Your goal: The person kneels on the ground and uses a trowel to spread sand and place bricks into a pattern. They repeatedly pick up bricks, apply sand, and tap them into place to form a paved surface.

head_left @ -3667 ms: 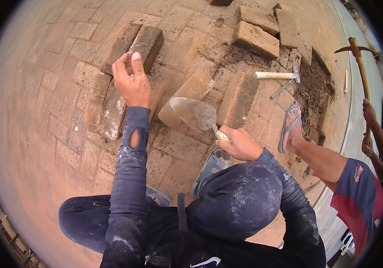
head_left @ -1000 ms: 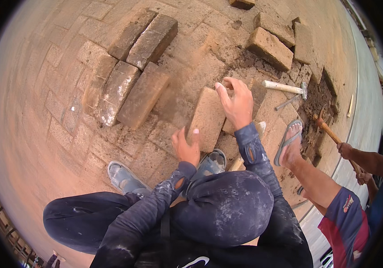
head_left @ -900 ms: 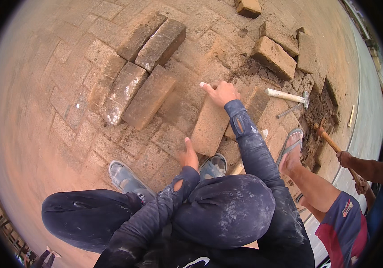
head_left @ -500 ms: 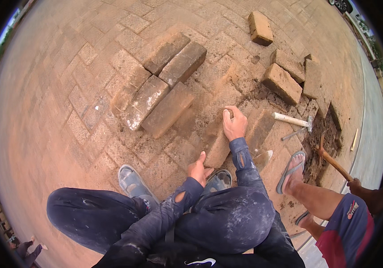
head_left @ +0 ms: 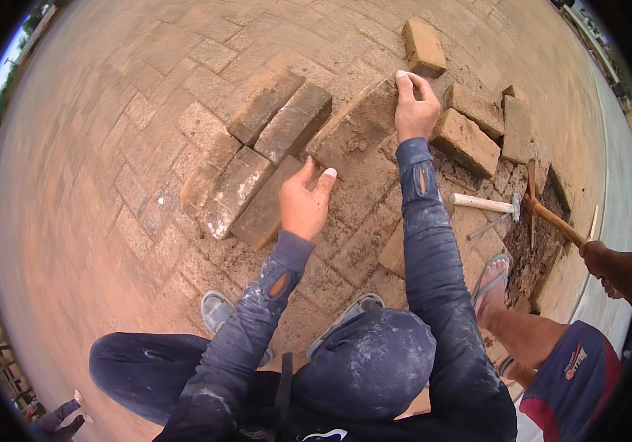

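Observation:
A dusty brown paving brick [head_left: 359, 124] is raised off the ground in front of me, tilted, with its far right end higher in the picture. My right hand [head_left: 417, 113] closes on that far end, thumb on top. At the near left end, my left hand [head_left: 305, 204] has its fingers around the corner, the fingertips partly hidden. Just left of the held brick lie several loose paving bricks side by side, among them a dark one [head_left: 294, 121] and one with white smears [head_left: 235, 190].
On the right, more loose bricks [head_left: 466, 142] lie by a dug-up soil patch [head_left: 541, 254]. A hammer [head_left: 482, 202] with a pale handle rests there. Beside it another person's hand [head_left: 602, 259] holds a pickaxe [head_left: 557, 222]; that person's sandalled foot [head_left: 491, 283] is close.
Both my hands have lifted the brick from beside my foot and carried it forward, away from me. The other person's pickaxe head has moved up, nearer the hammer.

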The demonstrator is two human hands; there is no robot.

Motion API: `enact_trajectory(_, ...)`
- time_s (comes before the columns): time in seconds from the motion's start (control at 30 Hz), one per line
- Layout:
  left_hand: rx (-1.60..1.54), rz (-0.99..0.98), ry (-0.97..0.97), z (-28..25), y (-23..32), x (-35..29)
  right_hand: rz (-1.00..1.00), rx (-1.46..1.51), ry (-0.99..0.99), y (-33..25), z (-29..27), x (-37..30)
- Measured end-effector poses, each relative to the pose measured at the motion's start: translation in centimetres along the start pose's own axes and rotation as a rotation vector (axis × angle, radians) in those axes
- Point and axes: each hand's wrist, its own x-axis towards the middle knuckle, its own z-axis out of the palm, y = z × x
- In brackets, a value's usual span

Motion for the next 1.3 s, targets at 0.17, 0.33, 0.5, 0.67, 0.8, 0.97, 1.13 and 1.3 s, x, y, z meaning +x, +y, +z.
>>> enact_trajectory(0.17, 0.121, -0.009, 0.073, -2.4, -3.7, 0.3, -0.185, -0.387, -0.25, 11.9, 2.7, -1.6)
enact_trajectory(0.33, 0.104, -0.009, 0.209, -5.8, -3.4, 1.5, 0.168, -0.209, -0.232, 13.5, 3.8, -1.3)
enact_trajectory(0.5, 0.21, 0.074, 0.072, -4.2, -3.6, 2.2, 0.281, -0.24, -0.423, 15.1, 2.8, -0.2)
enact_trajectory(0.67, 0.278, 0.25, -0.078, -0.4, -1.8, 1.5, 0.233, -0.428, -0.606, 12.6, 0.0, 1.0)
enact_trajectory(0.8, 0.257, 0.162, -0.21, -2.5, -1.1, 6.2, 0.165, -0.447, -0.491, 6.2, -5.0, -3.0)
enact_trajectory(0.97, 0.734, 0.312, 0.041, -14.6, 0.8, 22.5, 0.224, -0.665, 0.145, -2.3, -22.1, -19.9)
enact_trajectory(1.13, 1.093, 0.113, 0.283, -29.7, -5.2, 35.4, 0.747, -0.923, 0.074, 0.5, -31.4, -39.8)
enact_trajectory(1.3, 1.116, -0.104, 0.211, -27.2, -15.1, 31.9, 0.955, -0.816, 0.031, 1.0, -34.4, -39.1)
